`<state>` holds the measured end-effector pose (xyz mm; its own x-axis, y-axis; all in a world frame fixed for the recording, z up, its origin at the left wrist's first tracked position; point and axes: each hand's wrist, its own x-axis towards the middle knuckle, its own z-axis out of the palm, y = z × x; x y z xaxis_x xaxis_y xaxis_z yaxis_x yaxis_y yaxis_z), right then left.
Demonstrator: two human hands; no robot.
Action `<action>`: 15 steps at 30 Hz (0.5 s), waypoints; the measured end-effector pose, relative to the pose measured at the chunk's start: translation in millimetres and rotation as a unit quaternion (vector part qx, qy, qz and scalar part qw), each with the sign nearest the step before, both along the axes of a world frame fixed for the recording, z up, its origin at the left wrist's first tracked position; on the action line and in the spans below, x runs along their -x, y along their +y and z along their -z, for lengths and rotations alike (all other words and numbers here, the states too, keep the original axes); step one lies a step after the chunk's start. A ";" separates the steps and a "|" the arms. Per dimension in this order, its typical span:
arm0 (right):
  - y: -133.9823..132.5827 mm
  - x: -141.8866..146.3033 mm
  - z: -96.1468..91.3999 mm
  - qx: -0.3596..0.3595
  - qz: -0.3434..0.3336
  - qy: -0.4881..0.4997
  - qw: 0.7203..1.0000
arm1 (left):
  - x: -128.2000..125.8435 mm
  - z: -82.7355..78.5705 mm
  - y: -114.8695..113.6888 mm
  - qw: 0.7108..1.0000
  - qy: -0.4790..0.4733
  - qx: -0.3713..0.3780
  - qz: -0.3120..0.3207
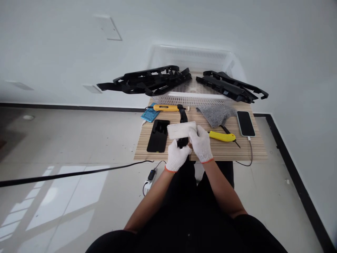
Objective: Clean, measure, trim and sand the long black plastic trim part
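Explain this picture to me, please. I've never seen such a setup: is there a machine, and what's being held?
No machine here: these are a person's own hands in white knitted gloves, seen by a camera worn on the head, looking forward and down. There is just this one view. The right hand holds a flat white block; the left hand grips a black piece. On the striped table lie two phones, a yellow cutter, a grey cloth, a yellow-handled tool and a blue packet. Behind, black frames rest on a white basket.
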<state>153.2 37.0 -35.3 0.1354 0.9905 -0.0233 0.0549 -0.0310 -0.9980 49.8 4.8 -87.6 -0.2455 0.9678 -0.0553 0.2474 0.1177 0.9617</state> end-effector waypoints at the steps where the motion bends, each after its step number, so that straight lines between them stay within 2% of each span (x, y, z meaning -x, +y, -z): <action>1: 1.9 2.1 1.6 -0.015 0.000 -0.022 1.000 | 1.0 1.4 0.0 1.000 -0.010 -0.003 -0.003; 5: 12.2 -21.8 3.3 -0.033 0.023 -0.040 0.998 | 2.8 3.8 -1.9 1.000 -0.006 0.004 0.006; 8: 19.5 -55.2 -0.4 -0.018 0.104 -0.030 0.994 | 2.4 2.7 -3.6 1.000 -0.019 -0.015 0.010; 10: 20.4 -70.5 -4.6 0.007 0.150 0.021 0.989 | 1.9 1.2 -4.4 0.999 -0.026 -0.019 0.012; 12: 16.8 -72.4 -8.4 0.024 0.141 0.067 0.988 | 1.0 -0.2 -4.6 1.000 -0.018 -0.011 0.022; 15: 6.7 -49.4 -10.5 0.020 0.051 0.054 0.997 | -0.2 -1.3 -3.1 0.999 0.017 0.007 0.027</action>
<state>202.6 43.8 -24.8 0.2298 0.9696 -0.0835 -0.0593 -0.0717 -0.9957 50.0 1.7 -86.3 -0.1957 0.9787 -0.0613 0.2852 0.1167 0.9513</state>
